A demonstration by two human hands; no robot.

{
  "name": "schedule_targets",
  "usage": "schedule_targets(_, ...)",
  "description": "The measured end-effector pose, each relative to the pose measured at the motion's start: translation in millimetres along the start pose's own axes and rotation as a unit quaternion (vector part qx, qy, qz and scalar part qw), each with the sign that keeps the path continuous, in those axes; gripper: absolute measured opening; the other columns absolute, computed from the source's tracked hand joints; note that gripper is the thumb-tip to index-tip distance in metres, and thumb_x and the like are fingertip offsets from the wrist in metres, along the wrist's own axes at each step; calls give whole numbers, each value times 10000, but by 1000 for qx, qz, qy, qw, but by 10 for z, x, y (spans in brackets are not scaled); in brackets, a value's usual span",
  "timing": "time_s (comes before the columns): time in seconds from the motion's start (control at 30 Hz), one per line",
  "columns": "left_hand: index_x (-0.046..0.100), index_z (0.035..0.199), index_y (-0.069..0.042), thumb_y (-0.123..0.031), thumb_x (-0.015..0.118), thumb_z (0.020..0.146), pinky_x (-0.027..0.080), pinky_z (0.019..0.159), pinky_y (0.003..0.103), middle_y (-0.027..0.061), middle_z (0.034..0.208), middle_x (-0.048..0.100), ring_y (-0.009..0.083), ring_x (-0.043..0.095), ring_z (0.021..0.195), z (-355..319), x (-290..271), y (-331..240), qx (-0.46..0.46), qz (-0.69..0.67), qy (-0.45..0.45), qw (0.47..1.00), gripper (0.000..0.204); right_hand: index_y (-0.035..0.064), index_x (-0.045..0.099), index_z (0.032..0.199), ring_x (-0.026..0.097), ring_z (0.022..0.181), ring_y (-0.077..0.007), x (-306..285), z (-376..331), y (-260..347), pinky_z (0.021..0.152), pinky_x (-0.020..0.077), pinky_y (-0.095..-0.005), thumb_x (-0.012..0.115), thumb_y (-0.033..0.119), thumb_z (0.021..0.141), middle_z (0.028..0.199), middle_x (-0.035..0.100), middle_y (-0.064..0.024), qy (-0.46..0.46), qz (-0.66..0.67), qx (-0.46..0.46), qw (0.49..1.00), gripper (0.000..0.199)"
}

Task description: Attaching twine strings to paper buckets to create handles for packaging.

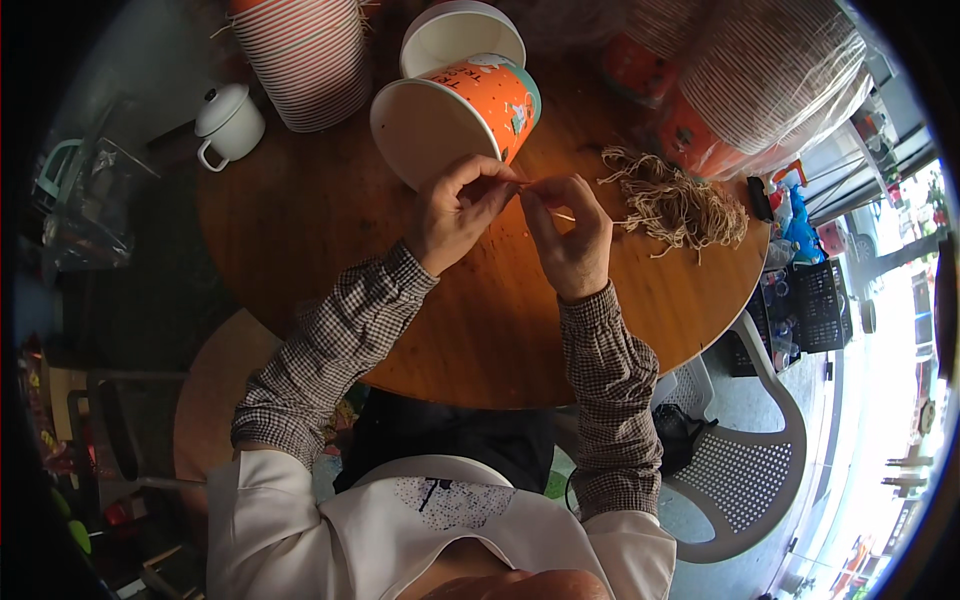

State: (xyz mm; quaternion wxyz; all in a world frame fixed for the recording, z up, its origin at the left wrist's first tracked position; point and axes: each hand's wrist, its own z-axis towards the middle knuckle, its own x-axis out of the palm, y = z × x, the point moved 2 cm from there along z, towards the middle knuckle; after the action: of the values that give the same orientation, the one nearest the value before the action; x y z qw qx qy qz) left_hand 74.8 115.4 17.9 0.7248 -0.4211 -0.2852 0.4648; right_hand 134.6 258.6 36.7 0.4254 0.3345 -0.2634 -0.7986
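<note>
An orange paper bucket with a printed pattern and a white inside lies on its side on the table, its mouth tilted toward me. Just in front of its rim, the fingertips of my left hand and my right hand meet in a pinch. A thin pale strand of twine sticks out beside my right fingers. My left thumb and forefinger are closed at the same spot, seemingly on this twine; its end there is hidden by the fingers. A tangled bunch of twine lies right of my right hand.
Behind the orange bucket is another white-lined bucket. A tall stack of buckets and a white lidded enamel mug stand at far left. Plastic-wrapped bucket stacks fill the far right. A grey chair stands by the wooden table.
</note>
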Motion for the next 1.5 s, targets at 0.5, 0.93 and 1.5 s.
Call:
schedule_targets(0.5,631,914,-31,-31,623,866,429,592,196,-16,801,562,84,532,683,11,-39,-30,140,99,9,985,49,14,627,875,606,795,-236,9,4,11,694,506,-322,668,6,790,846,635,-86,6,-4,7,1000,94)
schedule_targets(0.93,651,966,-40,-173,628,912,439,624,213,-30,801,594,62,526,696,-20,-53,-15,-255,-261,45,930,145,23,620,893,611,770,-231,46,-11,29,663,511,-310,656,-16,799,845,630,-86,4,-8,4,1000,108)
schedule_targets(1.5,657,961,-19,-158,602,932,432,653,207,-8,837,614,56,540,731,-36,-45,-4,-198,-196,47,959,153,53,645,900,612,775,-234,9,-1,92,627,527,-312,683,-21,767,853,635,-74,-29,-78,-68,994,157)
